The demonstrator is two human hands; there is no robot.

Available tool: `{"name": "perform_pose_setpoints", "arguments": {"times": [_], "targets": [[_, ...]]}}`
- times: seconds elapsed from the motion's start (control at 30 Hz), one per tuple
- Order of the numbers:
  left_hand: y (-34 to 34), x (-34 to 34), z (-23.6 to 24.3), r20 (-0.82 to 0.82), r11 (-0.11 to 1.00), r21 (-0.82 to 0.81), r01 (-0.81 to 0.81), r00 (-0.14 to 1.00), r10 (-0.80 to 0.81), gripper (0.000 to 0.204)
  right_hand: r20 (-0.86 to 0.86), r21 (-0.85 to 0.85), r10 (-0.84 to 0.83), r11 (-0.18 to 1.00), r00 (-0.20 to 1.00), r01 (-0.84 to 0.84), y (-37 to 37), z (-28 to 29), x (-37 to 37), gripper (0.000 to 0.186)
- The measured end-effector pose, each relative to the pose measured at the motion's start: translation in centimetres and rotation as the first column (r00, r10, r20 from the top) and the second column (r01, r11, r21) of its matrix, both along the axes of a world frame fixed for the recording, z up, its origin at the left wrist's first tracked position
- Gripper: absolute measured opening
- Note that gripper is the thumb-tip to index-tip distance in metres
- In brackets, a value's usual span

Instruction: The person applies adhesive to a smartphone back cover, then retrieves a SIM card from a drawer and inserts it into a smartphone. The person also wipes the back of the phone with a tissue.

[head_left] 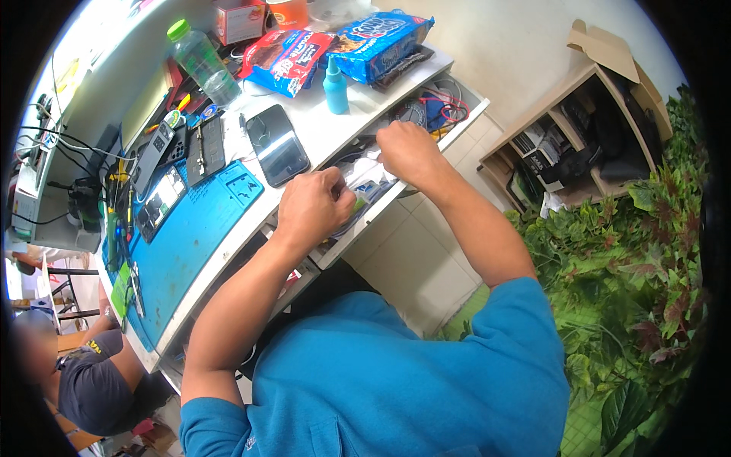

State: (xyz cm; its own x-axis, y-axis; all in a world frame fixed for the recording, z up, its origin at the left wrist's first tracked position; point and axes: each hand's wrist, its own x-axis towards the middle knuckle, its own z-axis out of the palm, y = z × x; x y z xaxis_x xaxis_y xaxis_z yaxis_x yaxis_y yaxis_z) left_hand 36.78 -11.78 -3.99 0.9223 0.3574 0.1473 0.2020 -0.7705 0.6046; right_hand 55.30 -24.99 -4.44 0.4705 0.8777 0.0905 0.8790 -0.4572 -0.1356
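Left grip (335,196), right grip (392,148), plastic bags (367,172) between them

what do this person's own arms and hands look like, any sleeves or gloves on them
The left hand and right hand are bare, without gloves, and no watch or bracelet shows on either wrist. Both forearms are uncovered. The left sleeve and right sleeve are short and blue, part of a plain-looking blue shirt.

Drawer (369,217), under left hand (316,202) and right hand (407,152): white. Mat (190,263), left of left hand: blue, dark-specked. Squeeze bottle (336,94), beyond both: light blue.
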Motion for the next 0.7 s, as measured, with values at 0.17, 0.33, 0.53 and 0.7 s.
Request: {"name": "perform_pose_setpoints", "arguments": {"times": [0.17,0.33,0.53,0.7], "targets": [[-0.1,-0.8,0.5,0.080,0.999,-0.027,0.027,0.996,-0.025,0.017,0.062,0.040,-0.010,0.999,0.998,0.007,0.2,-1.3,0.9,0.014],[0.5,-0.9,0.7,0.105,0.976,-0.218,-0.004,0.994,0.027,0.020,-0.172,-0.115,-0.076,0.992,0.982,0.056,-0.1,0.9,0.7,0.030],[1.7,0.0,-0.4,0.066,0.796,-0.605,0.009,0.997,0.039,0.022,-0.224,0.332,0.274,0.924,0.935,-0.191,-2.9,1.9,-2.6,0.053],[1.5,1.2,-0.7,0.098,0.488,-0.870,0.064,0.994,0.043,0.027,-0.406,0.503,0.169,0.862,0.898,0.065,-2.1,1.2,-5.5,0.038]]}}
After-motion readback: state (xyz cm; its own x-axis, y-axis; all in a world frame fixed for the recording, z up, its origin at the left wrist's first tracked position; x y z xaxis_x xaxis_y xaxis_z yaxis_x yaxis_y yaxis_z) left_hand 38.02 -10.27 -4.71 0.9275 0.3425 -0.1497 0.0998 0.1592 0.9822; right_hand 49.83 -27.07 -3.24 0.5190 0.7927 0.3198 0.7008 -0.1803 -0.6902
